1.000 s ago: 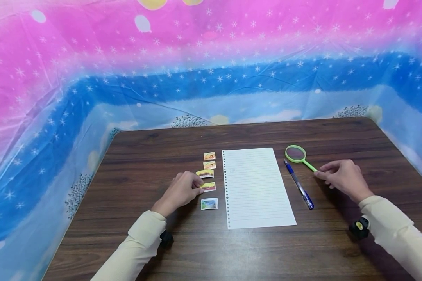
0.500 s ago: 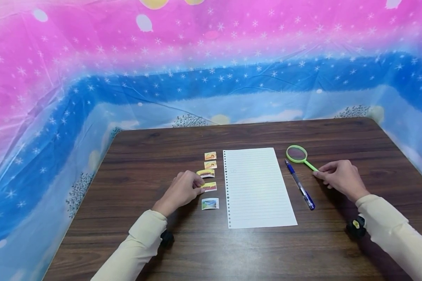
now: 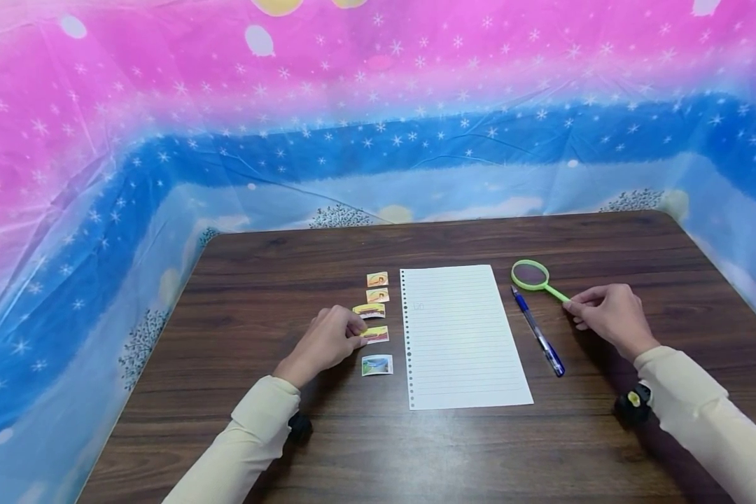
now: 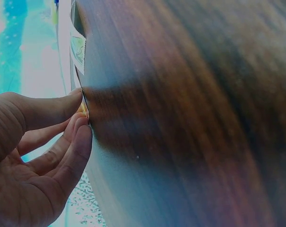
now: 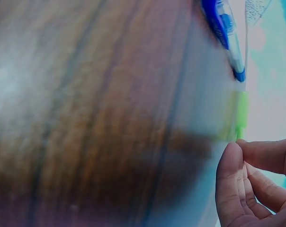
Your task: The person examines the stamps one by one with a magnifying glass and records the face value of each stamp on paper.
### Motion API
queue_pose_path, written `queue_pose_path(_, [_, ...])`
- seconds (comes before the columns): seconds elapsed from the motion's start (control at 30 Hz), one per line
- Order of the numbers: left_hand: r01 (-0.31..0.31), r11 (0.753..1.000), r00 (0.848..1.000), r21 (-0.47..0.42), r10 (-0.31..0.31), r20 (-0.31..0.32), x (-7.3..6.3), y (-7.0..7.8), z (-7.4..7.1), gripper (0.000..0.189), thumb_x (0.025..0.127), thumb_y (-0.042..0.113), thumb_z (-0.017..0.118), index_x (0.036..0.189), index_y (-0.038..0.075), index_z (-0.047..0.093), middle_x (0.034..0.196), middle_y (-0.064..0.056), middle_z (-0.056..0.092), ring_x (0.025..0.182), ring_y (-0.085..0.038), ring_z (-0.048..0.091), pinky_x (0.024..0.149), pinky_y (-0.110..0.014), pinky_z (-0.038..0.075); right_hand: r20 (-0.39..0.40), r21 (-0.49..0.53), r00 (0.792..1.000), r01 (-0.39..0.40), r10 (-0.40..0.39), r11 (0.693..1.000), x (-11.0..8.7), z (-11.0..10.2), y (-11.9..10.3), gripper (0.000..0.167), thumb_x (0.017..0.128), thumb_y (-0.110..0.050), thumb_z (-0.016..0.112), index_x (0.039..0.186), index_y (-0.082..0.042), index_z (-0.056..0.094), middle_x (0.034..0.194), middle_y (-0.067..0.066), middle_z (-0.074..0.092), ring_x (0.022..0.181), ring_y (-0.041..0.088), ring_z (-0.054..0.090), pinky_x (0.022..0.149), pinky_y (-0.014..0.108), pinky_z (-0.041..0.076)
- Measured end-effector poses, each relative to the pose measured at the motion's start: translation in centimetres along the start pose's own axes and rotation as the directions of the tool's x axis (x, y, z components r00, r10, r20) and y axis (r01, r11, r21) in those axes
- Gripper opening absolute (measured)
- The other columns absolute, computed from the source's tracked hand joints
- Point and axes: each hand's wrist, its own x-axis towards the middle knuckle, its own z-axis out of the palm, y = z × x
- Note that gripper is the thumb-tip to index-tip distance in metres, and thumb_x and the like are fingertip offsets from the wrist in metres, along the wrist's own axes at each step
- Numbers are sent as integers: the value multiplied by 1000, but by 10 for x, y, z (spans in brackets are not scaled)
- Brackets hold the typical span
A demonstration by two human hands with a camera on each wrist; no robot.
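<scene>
Magnifying glass [image 3: 530, 275] and small yellow-and-red card [image 3: 376, 334] lie at the fingertips of a person working at a dark wood-grain table [image 3: 277, 266]. Seen from the head camera, the right hand [image 3: 616, 316] pinches the end of the slim lime-green handle, the round lens on the far side; the left hand [image 3: 324, 343] grips the card's left edge between thumb and fingers, leaving the printed face exposed toward a lined, hole-punched paper sheet [image 3: 466, 336]. A landscape card [image 3: 376, 365] lies just nearer the person. A blue pen [image 3: 537, 330] with a clear barrel rests between sheet and right hand, and snowflake-patterned cloth [image 3: 378, 105] hangs behind. In the left wrist view, a yellow sliver shows between thumb and fingers, near a scalloped paper edge. In the right wrist view, thumb and forefinger meet on the plastic handle, the glossy pen beyond.
</scene>
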Motion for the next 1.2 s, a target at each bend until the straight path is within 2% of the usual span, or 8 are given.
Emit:
queue_pose_path(0.33, [10,1000,1000,3,-10,-4,-1,1,0,8,89,5,78,96,7,79,87,-1,71,77,-12,62,76,-36,55,8,47,1000,13,-13,999,0,-1,-12,25,97,-14,70,104,10,73,86,16,75,66,16,72,61,30,59])
queue_pose_path(0.57, [0,1000,1000,10,0,0,-1,1,0,8,88,5,78,97,7,79,87,-1,71,77,-12,62,75,-36,55,60,80,997,46,-51,996,-5,5,-25,23,97,-11,69,104,11,72,87,17,74,68,18,73,63,33,61])
queue_pose_path(0.83, [-22,1000,1000,11,23,-18,0,0,0,5,87,5,80,92,7,79,83,1,71,75,-9,62,73,-35,54,127,145,987,76,-94,987,-14,19,-41,25,97,-13,70,105,10,73,86,17,74,69,22,73,63,34,61])
queue_pose_path(1.2, [-24,1000,1000,9,25,-15,-1,0,0,5,88,4,79,89,8,78,82,2,70,73,-9,61,71,-33,53,190,156,971,116,-145,981,-23,43,-68,18,95,-11,72,102,5,75,86,14,74,68,22,71,61,37,58])
